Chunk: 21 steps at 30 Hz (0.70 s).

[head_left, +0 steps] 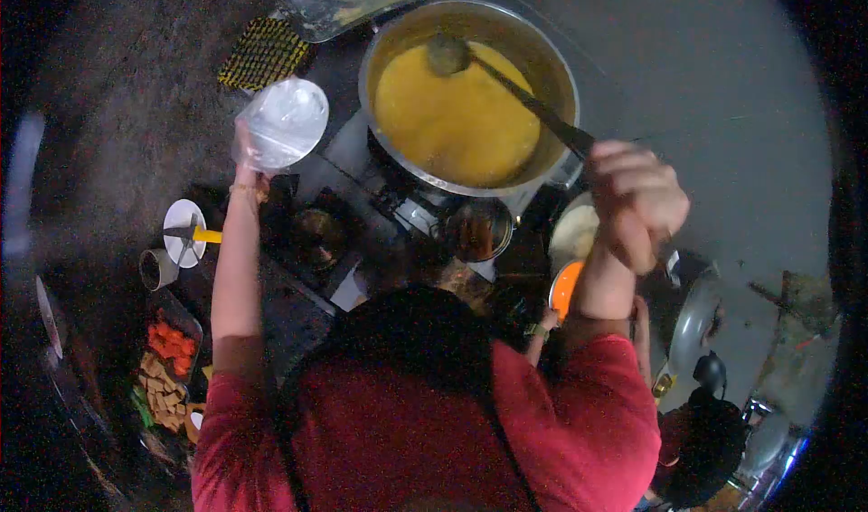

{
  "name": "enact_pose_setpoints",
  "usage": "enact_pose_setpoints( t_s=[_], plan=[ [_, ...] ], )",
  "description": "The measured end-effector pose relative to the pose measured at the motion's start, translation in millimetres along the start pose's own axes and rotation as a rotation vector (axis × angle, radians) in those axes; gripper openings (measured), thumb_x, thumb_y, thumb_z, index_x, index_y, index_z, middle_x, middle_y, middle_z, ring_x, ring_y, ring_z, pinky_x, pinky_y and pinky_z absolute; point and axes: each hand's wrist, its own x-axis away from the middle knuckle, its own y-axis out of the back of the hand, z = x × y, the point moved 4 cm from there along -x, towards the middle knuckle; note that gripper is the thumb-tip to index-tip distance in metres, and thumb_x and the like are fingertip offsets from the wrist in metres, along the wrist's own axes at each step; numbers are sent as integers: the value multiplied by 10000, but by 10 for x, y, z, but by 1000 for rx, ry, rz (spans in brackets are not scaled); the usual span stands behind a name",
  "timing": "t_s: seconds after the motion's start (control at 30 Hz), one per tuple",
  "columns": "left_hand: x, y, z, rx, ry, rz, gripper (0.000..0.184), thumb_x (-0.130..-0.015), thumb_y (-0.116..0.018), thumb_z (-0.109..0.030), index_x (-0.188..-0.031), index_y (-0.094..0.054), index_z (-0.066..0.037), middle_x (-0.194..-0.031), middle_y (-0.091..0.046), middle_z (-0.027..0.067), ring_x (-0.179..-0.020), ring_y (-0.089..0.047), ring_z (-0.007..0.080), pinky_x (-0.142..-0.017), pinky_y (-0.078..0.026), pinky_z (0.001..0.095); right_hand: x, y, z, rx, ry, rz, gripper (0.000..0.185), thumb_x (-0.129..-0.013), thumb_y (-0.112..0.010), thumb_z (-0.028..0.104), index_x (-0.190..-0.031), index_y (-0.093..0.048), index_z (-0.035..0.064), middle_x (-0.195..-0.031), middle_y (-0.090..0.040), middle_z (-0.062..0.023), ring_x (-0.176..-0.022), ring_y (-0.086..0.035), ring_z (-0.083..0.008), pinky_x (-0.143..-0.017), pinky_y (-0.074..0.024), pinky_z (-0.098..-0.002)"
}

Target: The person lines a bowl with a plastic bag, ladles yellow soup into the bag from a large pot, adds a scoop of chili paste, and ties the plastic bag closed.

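Note:
My right hand is closed around the dark handle of a ladle, its fingers slightly blurred. The ladle's round bowl rests at the surface of a thick yellow liquid in a large metal pot. On the left, my left hand grips a clear plastic container with a round, pale rim or lid, tilted and apart from the pot. Most of those left fingers are hidden behind the plastic. The pot stands on a stove.
Behind the container lie a yellow-and-black mesh piece and a clear tray. Chopped red pieces and tan cubes sit at lower left, below a white plate. Another person's hand holds an orange dish near my right forearm.

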Motion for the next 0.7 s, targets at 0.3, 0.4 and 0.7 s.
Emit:
enact_pose_setpoints(
  t_s=[0.3, 0.4, 0.7],
  plan=[
    [-547, 230, 534, -50, 54, -1, 778, -681, -362, -750, -1133, -475, -126, -807, -593, 17, -420, -469, 56, -271, -217, 189, 429, 165, -964, -195, -314, -744, 364, -805, -460, 170, -481, -323, 77, -423, -336, -36, -400, -315, -144, -456, -282, -293],
    [-517, 171, 529, -107, 58, -4, 805, -675, -352, -758, -1154, -456, -119, -880, -569, 26, -521, -480, 90, -352, -267, 224, 645, 689, -1062, -423, -314, -1052, 435, -822, -482, 211, -465, -235, 169, -395, -232, 34, -355, -211, -92, -397, -215, -254],
    [-339, -468, 443, -317, 89, 52, 889, -657, -321, -781, -1219, -397, -96, -1098, -495, 53, -823, -513, 189, -597, -419, 330, 729, 1390, -34, -290, -103, -1156, 464, -847, -419, 225, -435, -209, 188, -388, -214, 19, -361, -189, -110, -438, -212, -272]
  ],
)
